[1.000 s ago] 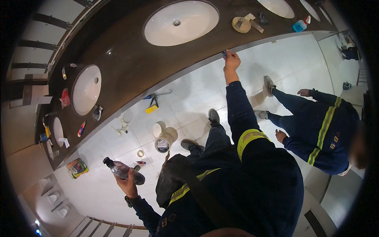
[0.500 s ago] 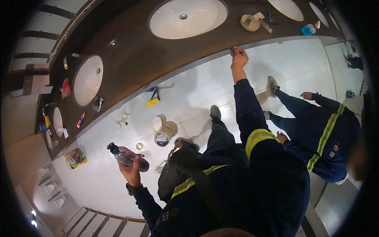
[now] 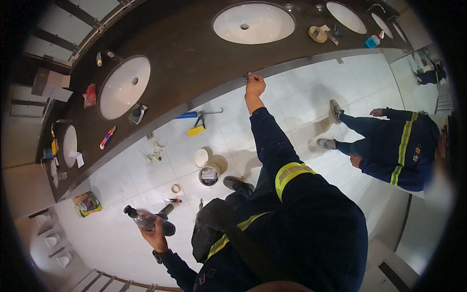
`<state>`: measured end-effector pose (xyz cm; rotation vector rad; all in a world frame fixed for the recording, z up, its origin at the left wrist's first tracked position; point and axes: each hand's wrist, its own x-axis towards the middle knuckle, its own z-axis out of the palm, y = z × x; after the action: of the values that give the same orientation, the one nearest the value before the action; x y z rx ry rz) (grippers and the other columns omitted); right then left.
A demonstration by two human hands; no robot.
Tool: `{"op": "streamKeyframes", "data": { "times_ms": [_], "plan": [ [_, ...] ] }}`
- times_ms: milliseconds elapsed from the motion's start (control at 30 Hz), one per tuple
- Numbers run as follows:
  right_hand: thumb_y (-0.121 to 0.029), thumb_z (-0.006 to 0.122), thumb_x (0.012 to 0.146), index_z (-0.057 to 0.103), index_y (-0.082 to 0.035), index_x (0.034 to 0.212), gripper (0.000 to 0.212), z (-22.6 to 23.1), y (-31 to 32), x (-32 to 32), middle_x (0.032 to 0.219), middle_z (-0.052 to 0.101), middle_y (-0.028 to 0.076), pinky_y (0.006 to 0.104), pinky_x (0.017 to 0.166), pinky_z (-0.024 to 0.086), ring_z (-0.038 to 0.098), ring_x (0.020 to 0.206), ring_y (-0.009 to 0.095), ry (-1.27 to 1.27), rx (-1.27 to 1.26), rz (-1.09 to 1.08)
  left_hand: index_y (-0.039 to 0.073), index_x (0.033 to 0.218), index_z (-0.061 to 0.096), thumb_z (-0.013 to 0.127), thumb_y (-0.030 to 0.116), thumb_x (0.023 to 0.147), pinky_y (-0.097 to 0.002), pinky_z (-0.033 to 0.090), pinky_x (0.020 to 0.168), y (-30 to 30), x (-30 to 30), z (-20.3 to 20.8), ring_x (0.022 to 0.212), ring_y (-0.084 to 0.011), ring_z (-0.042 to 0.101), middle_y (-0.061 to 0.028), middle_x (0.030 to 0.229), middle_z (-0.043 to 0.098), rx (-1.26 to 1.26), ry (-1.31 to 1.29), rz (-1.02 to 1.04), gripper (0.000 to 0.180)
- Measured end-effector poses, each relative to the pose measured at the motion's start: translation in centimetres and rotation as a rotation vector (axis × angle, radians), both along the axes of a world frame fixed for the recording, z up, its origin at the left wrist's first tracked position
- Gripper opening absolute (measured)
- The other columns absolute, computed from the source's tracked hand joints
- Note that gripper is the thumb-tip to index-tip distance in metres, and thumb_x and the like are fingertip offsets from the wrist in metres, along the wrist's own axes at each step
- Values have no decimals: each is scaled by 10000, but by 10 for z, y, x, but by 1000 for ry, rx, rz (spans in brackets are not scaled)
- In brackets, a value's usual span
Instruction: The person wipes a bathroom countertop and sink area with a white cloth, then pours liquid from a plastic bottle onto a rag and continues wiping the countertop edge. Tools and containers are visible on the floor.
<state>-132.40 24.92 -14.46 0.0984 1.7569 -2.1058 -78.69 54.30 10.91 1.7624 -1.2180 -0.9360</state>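
The right hand is stretched out ahead and clenched around a small dark blue tool, pressing its tip against the front edge of the bench; what kind of tool it is I cannot tell at this size. The left hand hangs low at the person's side and grips a clear plastic bottle by its body, cap pointing away to the left.

The step in hand looks like work along the bench's front lip, with the tool run or held on the edge strip. The next move likely calls for firm, even pressure and a steady slide along that edge, with the bottle kept out of the way.

Below the right hand, on the floor, lie a caulking gun and a bucket. A co-worker crouches well off to the right.
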Motion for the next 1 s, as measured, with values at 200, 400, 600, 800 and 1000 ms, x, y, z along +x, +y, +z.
{"op": "streamKeyframes", "data": {
  "times_ms": [200, 400, 600, 800, 1000],
  "plan": [
    [-111, 814, 812, 669, -14, 780, 176, -4, -2, -42, 731, 672, 66, 316, 475, 448, 586, 616, 159, 20, 39, -97, 13, 1318, 488, 744, 73, 853, -336, 472, 927, -33, 10, 23, 1002, -164, 581, -55, 1098, 589, -55, -104, -48, 534],
    [-145, 780, 836, 684, -8, 805, 170, -31, 24, -142, 693, 671, 82, 329, 491, 462, 601, 575, 166, 235, 95, -88, 15, 1368, 462, 756, 75, 857, -332, 467, 940, -81, -6, 14, 1007, -160, 580, -54, 1115, 589, -14, -112, -121, 593],
    [-211, 794, 810, 718, -13, 803, 212, -35, 10, -62, 737, 700, 99, 363, 699, 517, 653, 706, 208, 173, 220, -5, 4, 1330, 495, 769, 179, 882, -366, 451, 987, -143, -50, 28, 1065, -209, 584, -102, 1164, 614, -63, -213, -225, 553],
    [-187, 773, 819, 733, -20, 794, 174, -29, 35, -135, 724, 709, 109, 368, 659, 513, 655, 674, 213, 334, 206, -96, 11, 1251, 521, 782, 132, 849, -356, 468, 945, -188, -71, 39, 1007, -196, 600, -90, 1099, 631, -83, -206, -239, 494],
    [-148, 786, 843, 707, -11, 813, 161, -9, 20, -79, 732, 670, 42, 298, 601, 523, 599, 652, 120, 201, 199, -22, 12, 1242, 533, 771, 132, 864, -352, 474, 937, -211, -96, 46, 988, -194, 613, -86, 1074, 647, -113, -241, -286, 462]
  ]
}}
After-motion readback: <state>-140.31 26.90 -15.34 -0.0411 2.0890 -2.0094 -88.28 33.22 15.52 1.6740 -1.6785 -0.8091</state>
